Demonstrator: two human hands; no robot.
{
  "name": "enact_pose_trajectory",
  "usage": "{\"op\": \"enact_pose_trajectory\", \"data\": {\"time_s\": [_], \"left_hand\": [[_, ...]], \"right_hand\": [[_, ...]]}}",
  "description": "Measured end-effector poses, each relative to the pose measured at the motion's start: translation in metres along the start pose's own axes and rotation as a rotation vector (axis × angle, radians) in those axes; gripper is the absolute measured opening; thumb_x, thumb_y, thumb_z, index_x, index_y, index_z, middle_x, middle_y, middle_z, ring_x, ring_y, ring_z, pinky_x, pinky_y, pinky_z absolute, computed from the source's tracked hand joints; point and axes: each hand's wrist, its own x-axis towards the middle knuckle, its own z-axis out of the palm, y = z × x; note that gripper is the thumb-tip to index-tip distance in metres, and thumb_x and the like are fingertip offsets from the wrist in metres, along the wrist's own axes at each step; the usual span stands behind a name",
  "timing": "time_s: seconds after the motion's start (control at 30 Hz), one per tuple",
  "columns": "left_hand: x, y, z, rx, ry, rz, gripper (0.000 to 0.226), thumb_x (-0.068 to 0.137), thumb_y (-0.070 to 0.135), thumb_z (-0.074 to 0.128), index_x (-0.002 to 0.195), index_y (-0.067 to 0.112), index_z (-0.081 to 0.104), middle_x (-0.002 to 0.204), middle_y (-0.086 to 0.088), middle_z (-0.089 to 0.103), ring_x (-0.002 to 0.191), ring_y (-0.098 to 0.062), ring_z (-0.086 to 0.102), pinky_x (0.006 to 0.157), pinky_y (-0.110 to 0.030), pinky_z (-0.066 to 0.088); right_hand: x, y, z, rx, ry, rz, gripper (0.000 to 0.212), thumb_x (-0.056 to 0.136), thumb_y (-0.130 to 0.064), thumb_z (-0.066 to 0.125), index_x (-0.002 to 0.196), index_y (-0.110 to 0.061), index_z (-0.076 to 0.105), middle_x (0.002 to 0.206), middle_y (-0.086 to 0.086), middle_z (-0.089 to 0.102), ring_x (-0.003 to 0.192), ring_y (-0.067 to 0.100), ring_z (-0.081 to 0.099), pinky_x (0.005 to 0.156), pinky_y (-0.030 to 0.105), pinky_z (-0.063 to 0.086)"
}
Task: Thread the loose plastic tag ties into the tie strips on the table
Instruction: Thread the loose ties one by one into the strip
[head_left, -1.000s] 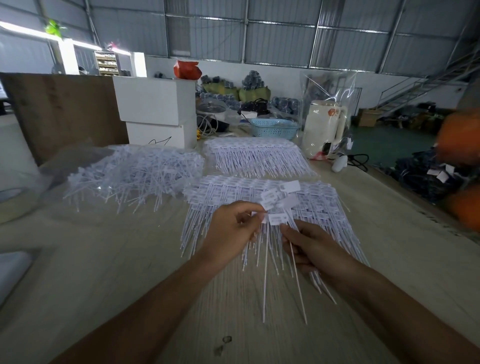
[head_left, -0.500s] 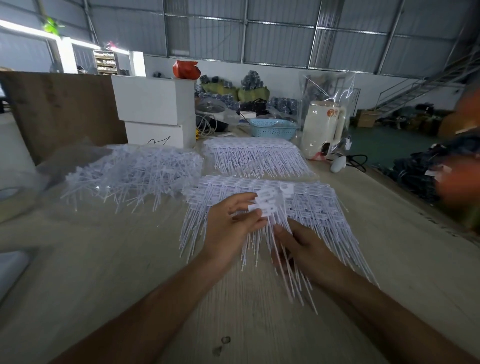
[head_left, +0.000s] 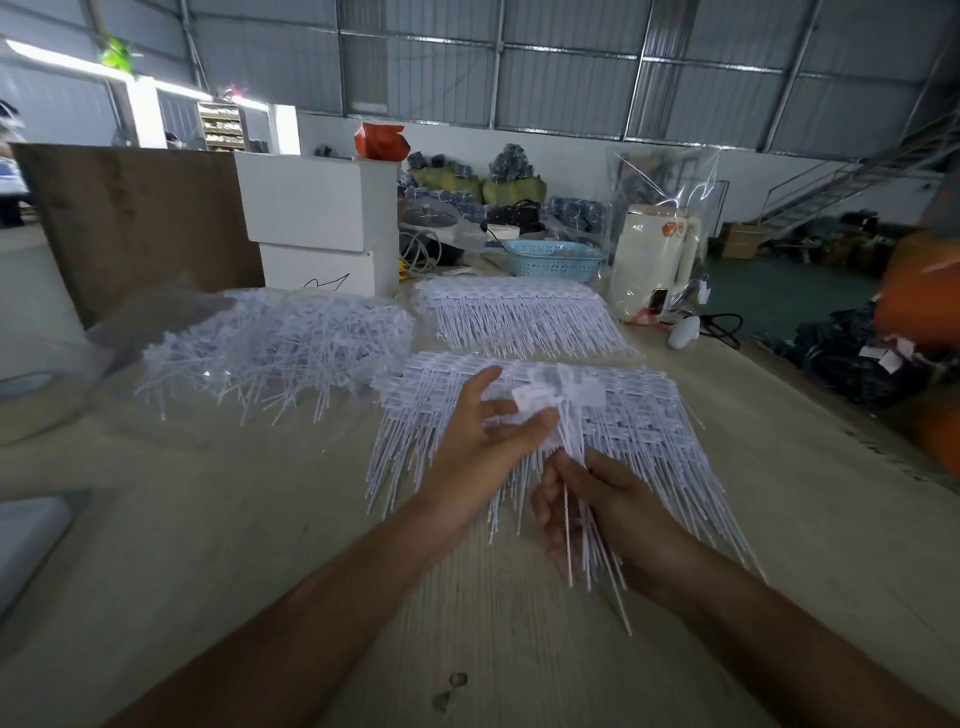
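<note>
A small bunch of white tag ties (head_left: 558, 410) is held between both hands above the near stack of tie strips (head_left: 639, 431). My left hand (head_left: 483, 441) pinches the bunch near its flat tag heads with thumb and fingers. My right hand (head_left: 597, 504) grips the thin tails lower down, and their ends stick out past my palm toward me. A loose heap of unthreaded ties (head_left: 275, 353) lies to the left on the table (head_left: 208, 545). A second stack of tie strips (head_left: 519, 317) lies farther back.
Two stacked white boxes (head_left: 322, 228) and a brown board (head_left: 135, 218) stand behind the loose heap. A blue basket (head_left: 553, 260) and a cream kettle (head_left: 652, 260) sit at the back right. The table's right edge runs near an orange blurred shape (head_left: 924, 296).
Both hands have drawn the bunch of ties slightly toward me. The tails, spread apart a second ago, are now gathered in my right hand, which moved down along them.
</note>
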Motion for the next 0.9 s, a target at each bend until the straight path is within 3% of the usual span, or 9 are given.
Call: {"op": "enact_pose_trajectory", "data": {"time_s": [0.07, 0.13, 0.17, 0.3, 0.43, 0.57, 0.67, 0.73, 0.9], "left_hand": [[-0.003, -0.004, 0.006, -0.119, -0.138, -0.007, 0.07, 0.078, 0.035, 0.081, 0.138, 0.036, 0.046, 0.129, -0.002, 0.063, 0.107, -0.005, 0.067, 0.092, -0.032, 0.054], [-0.005, -0.006, 0.01, -0.233, -0.161, 0.05, 0.047, 0.087, 0.014, 0.075, 0.127, 0.03, 0.054, 0.115, -0.01, 0.07, 0.099, -0.028, 0.072, 0.078, -0.036, 0.059], [-0.005, -0.005, 0.011, -0.24, -0.126, 0.085, 0.038, 0.089, 0.009, 0.071, 0.121, 0.026, 0.057, 0.107, -0.012, 0.072, 0.092, -0.032, 0.072, 0.069, -0.036, 0.059], [-0.001, 0.001, 0.009, -0.238, 0.026, 0.116, 0.027, 0.09, 0.004, 0.07, 0.113, 0.013, 0.058, 0.086, -0.014, 0.069, 0.072, -0.033, 0.069, 0.059, -0.038, 0.056], [0.007, 0.006, -0.006, -0.361, 0.18, 0.13, 0.027, 0.092, 0.001, 0.065, 0.116, 0.005, 0.054, 0.085, -0.011, 0.068, 0.059, -0.024, 0.067, 0.055, -0.035, 0.057], [0.012, 0.001, -0.017, -0.298, 0.156, 0.094, 0.03, 0.092, 0.006, 0.067, 0.119, 0.006, 0.054, 0.093, -0.012, 0.069, 0.071, -0.026, 0.07, 0.066, -0.04, 0.06], [0.019, 0.001, -0.028, -0.24, 0.025, 0.022, 0.047, 0.085, 0.022, 0.074, 0.127, 0.011, 0.055, 0.105, -0.008, 0.071, 0.092, -0.026, 0.072, 0.078, -0.042, 0.061], [0.025, 0.003, -0.042, -0.196, -0.017, -0.004, 0.057, 0.078, 0.035, 0.074, 0.128, 0.017, 0.056, 0.112, -0.007, 0.072, 0.099, -0.025, 0.072, 0.079, -0.042, 0.061], [0.036, 0.003, -0.075, -0.207, 0.238, -0.002, 0.055, 0.079, 0.052, 0.071, 0.127, 0.03, 0.054, 0.099, -0.008, 0.075, 0.083, -0.027, 0.075, 0.06, -0.035, 0.059]], "right_hand": [[-0.003, 0.005, 0.006, -0.071, -0.106, -0.004, 0.032, 0.103, -0.034, 0.048, 0.089, -0.007, 0.057, 0.071, 0.013, 0.058, 0.051, 0.021, 0.051, 0.048, 0.029, 0.046], [-0.004, 0.01, 0.012, -0.087, -0.211, -0.022, 0.031, 0.105, -0.033, 0.047, 0.089, -0.008, 0.056, 0.068, 0.011, 0.056, 0.049, 0.019, 0.046, 0.046, 0.028, 0.044], [-0.004, 0.01, 0.012, -0.081, -0.23, -0.033, 0.03, 0.105, -0.032, 0.048, 0.089, -0.008, 0.056, 0.067, 0.01, 0.055, 0.048, 0.019, 0.045, 0.047, 0.028, 0.043], [-0.002, 0.008, 0.008, -0.063, -0.231, -0.03, 0.029, 0.104, -0.029, 0.052, 0.092, -0.005, 0.061, 0.07, 0.009, 0.053, 0.052, 0.016, 0.047, 0.05, 0.028, 0.044], [-0.002, 0.01, 0.008, -0.095, -0.189, -0.019, 0.03, 0.104, -0.031, 0.049, 0.097, -0.005, 0.063, 0.068, 0.007, 0.05, 0.051, 0.016, 0.044, 0.048, 0.026, 0.042], [-0.003, 0.008, 0.01, -0.143, -0.069, 0.003, 0.031, 0.103, -0.035, 0.047, 0.089, -0.015, 0.065, 0.061, -0.001, 0.03, 0.049, 0.011, 0.027, 0.041, 0.02, 0.027], [-0.004, 0.005, 0.01, -0.118, 0.016, -0.024, 0.036, 0.105, -0.029, 0.045, 0.076, -0.019, 0.063, 0.06, 0.004, 0.032, 0.045, 0.011, 0.028, 0.039, 0.019, 0.025], [-0.003, 0.0, 0.009, -0.088, 0.05, -0.037, 0.034, 0.105, -0.027, 0.044, 0.078, -0.014, 0.061, 0.061, 0.003, 0.032, 0.044, 0.011, 0.029, 0.039, 0.019, 0.024], [0.0, -0.002, 0.002, -0.089, 0.085, -0.025, 0.03, 0.106, -0.027, 0.043, 0.083, -0.011, 0.055, 0.063, 0.003, 0.032, 0.047, 0.011, 0.026, 0.04, 0.02, 0.024]]}}
